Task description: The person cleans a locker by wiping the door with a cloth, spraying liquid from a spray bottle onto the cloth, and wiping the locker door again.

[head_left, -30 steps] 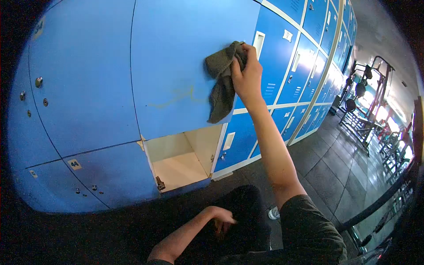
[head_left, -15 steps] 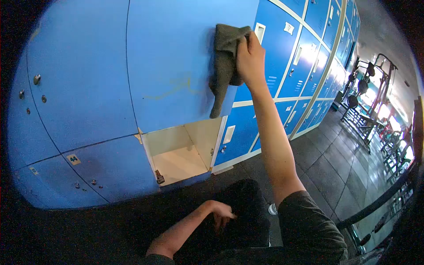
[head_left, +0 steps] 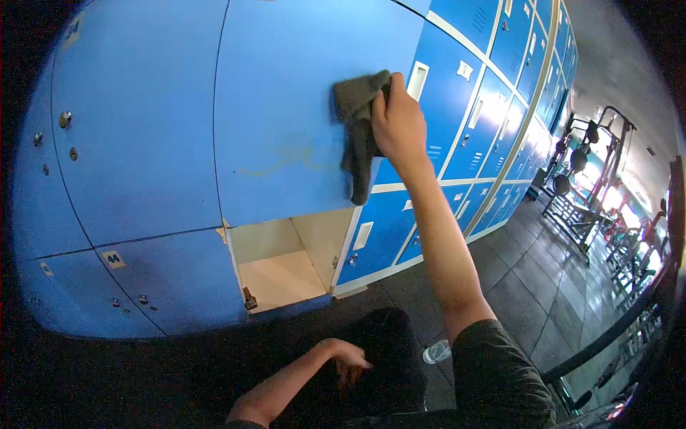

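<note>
An open locker compartment (head_left: pixel 279 277) gapes beneath a light-blue locker door (head_left: pixel 286 86); a clear container (head_left: pixel 436 352) sits on the floor (head_left: pixel 518 300). The right hand (head_left: pixel 401 127) clamps its fingers on a dark gray cloth (head_left: pixel 359 96) at the door's right edge; the left hand (head_left: pixel 348 353) hangs low, fingers too shadowed to judge.

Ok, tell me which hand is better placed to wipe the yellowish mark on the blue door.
Probably the right hand: it holds the dark cloth at the blue door, close to the yellowish mark. The left hand is low, away from the door, with no cloth seen in it.
</note>
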A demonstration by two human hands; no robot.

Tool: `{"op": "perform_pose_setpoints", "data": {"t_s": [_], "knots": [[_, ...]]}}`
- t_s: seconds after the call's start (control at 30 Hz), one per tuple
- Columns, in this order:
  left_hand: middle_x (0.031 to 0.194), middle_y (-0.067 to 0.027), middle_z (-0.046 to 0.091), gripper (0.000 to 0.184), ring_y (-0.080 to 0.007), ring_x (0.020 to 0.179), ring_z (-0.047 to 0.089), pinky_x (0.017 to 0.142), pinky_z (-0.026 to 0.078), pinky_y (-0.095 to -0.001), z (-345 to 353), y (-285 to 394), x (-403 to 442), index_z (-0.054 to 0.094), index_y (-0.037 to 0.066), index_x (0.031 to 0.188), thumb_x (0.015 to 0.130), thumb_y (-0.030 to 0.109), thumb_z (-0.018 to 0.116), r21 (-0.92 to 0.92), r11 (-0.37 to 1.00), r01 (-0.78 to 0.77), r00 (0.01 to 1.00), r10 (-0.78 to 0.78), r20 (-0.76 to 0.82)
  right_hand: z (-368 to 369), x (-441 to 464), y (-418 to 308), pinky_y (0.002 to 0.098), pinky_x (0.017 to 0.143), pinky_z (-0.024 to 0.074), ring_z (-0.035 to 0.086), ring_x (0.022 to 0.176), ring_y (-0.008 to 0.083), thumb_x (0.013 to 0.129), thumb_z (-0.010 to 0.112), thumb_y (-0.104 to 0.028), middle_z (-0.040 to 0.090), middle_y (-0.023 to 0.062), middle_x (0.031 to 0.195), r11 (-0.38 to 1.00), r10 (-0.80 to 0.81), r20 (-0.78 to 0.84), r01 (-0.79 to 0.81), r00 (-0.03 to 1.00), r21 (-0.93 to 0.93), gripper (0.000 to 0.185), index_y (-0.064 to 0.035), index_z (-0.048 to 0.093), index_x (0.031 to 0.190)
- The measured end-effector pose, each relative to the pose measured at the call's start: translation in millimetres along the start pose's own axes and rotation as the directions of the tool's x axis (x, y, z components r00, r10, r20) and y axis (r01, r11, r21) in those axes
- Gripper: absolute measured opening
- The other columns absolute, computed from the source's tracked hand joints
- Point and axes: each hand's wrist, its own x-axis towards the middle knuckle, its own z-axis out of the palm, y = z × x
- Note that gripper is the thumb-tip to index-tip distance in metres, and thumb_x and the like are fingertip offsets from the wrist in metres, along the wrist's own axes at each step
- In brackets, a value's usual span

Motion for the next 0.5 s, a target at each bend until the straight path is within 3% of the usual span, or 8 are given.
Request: {"op": "perform_pose_setpoints", "data": {"t_s": [0.1,0.3,0.4,0.5], "knots": [[0.124,-0.0185,0.073,0.072,-0.0333,0.102,0.076,0.102,0.054,-0.0500,-1,3,-3,0.067,-0.005,0.129,0.109,0.057,0.035,-0.006,0.999,0.037,0.999,-0.037,0.013,5,5,-9,0.0616,0.072,0.0530,0.069,0.086,0.0494,0.102,0.054,-0.026,0.070,0.0283,0.092,0.996,0.040,-0.067,-0.045,0.997,-0.077,0.025,-0.0037,0.052,0.113],[0.126,-0.0176,0.073,0.073,-0.0327,0.103,0.075,0.102,0.054,-0.0496,-1,-1,1,0.065,-0.005,0.131,0.109,0.057,0.035,0.058,0.998,0.029,0.999,-0.027,-0.025,20,11,-1,0.0601,0.076,0.0525,0.069,0.087,0.0502,0.100,0.058,-0.029,0.071,0.0290,0.090,0.973,0.181,-0.253,-0.135,0.950,0.188,0.029,-0.0012,0.055,0.109],[0.128,-0.0171,0.072,0.072,-0.0328,0.105,0.075,0.102,0.054,-0.0495,-2,0,-1,0.065,-0.005,0.131,0.109,0.057,0.035,0.044,0.999,0.020,1.000,-0.020,0.000,13,1,-12,0.0586,0.081,0.0517,0.068,0.092,0.0503,0.097,0.063,-0.030,0.070,0.0289,0.095,0.972,0.210,-0.244,-0.174,0.947,0.160,0.033,-0.0012,0.055,0.109],[0.131,-0.0172,0.071,0.072,-0.0330,0.107,0.074,0.102,0.054,-0.0495,-1,9,-12,0.064,-0.006,0.132,0.109,0.056,0.036,0.027,0.999,0.020,1.000,-0.020,-0.003,16,-6,-19,0.0569,0.083,0.0512,0.066,0.096,0.0496,0.094,0.069,-0.032,0.068,0.0280,0.099,0.986,0.136,-0.303,-0.100,0.943,0.132,0.037,-0.0012,0.055,0.109]]}}
